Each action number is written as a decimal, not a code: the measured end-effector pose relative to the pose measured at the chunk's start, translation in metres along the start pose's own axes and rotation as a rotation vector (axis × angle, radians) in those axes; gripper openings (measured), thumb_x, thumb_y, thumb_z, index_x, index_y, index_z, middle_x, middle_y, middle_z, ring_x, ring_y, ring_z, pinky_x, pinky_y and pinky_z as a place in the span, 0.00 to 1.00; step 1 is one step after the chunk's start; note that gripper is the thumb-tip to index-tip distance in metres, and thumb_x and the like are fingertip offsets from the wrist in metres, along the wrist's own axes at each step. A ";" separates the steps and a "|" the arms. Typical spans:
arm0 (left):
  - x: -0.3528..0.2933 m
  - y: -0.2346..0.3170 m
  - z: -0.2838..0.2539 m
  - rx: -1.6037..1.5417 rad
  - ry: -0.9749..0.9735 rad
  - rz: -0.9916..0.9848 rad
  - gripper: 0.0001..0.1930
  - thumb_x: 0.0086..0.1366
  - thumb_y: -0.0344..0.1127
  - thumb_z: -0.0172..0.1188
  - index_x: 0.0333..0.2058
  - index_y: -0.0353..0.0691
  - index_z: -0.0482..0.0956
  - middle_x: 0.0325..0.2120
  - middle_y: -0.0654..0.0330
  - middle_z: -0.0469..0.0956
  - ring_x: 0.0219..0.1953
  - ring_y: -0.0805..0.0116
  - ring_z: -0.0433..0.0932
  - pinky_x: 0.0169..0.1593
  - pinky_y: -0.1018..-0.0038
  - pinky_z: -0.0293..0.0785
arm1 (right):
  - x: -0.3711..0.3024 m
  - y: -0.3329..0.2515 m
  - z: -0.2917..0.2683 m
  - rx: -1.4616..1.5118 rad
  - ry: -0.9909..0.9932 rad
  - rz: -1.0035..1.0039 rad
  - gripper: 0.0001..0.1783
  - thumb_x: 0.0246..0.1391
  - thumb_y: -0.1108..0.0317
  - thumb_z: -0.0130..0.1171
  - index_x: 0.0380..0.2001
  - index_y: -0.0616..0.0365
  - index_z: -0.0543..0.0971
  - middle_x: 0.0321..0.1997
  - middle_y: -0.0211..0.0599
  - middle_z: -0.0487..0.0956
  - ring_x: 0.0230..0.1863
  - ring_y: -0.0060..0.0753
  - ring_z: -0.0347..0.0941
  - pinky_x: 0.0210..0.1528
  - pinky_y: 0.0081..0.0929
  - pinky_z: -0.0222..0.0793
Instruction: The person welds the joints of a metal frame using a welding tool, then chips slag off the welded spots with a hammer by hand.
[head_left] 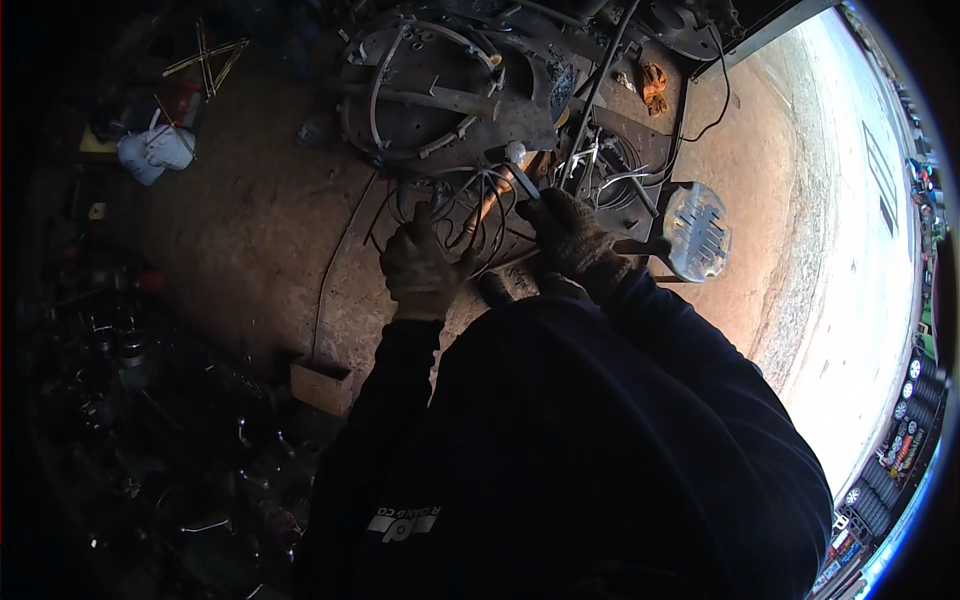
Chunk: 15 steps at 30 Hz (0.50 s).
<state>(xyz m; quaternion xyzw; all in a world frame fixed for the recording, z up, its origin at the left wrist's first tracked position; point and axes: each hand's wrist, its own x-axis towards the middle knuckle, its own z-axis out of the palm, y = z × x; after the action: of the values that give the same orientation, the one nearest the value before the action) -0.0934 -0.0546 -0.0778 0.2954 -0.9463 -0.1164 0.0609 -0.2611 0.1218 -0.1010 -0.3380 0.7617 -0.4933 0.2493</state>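
My right hand [575, 235], in a dark work glove, is closed round a flat metal bar [522, 178]. The bar points up and away, with a pale, bright round spot at its far end. My left hand [415, 265], also gloved, is beside a tangle of dark cables [485, 190]. Its thumb stands apart from the fingers, and nothing shows in it. Between the hands lies an orange-brown rod-like piece [490, 205] among the cables. Just beyond is a dark metal workpiece [465, 100] with a curved metal ring [378, 95] on it.
Right of my right hand is a rounded grey panel [697, 232] with dark slots. An orange bundle [653, 88] lies farther off. A white bag [155, 150] and thin rods [205, 60] are at far left. A small box [320, 385] sits near my left forearm; dark clutter fills the lower left.
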 end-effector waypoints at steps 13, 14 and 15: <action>0.002 0.005 -0.007 0.019 0.000 -0.008 0.49 0.50 0.58 0.79 0.64 0.45 0.63 0.36 0.47 0.78 0.39 0.49 0.83 0.42 0.54 0.80 | -0.001 -0.026 0.002 -0.352 -0.114 -0.040 0.13 0.69 0.62 0.56 0.49 0.60 0.77 0.42 0.50 0.77 0.46 0.55 0.77 0.44 0.48 0.73; 0.001 0.005 -0.006 0.020 0.002 -0.007 0.49 0.50 0.58 0.79 0.64 0.45 0.63 0.36 0.47 0.78 0.39 0.49 0.83 0.42 0.54 0.80 | -0.002 -0.025 0.002 -0.369 -0.109 -0.052 0.14 0.69 0.62 0.56 0.49 0.60 0.77 0.42 0.50 0.78 0.47 0.55 0.77 0.45 0.48 0.73; 0.001 0.003 -0.003 0.008 -0.030 -0.036 0.51 0.48 0.54 0.80 0.67 0.43 0.62 0.40 0.47 0.77 0.43 0.48 0.81 0.45 0.54 0.79 | -0.001 -0.015 0.006 -0.357 -0.093 -0.078 0.14 0.69 0.61 0.55 0.49 0.60 0.77 0.42 0.51 0.78 0.47 0.57 0.77 0.45 0.48 0.73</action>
<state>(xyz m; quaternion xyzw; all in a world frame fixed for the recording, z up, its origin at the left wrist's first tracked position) -0.0952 -0.0528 -0.0739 0.3106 -0.9422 -0.1182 0.0434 -0.2521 0.1153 -0.0893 -0.4285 0.8112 -0.3432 0.2012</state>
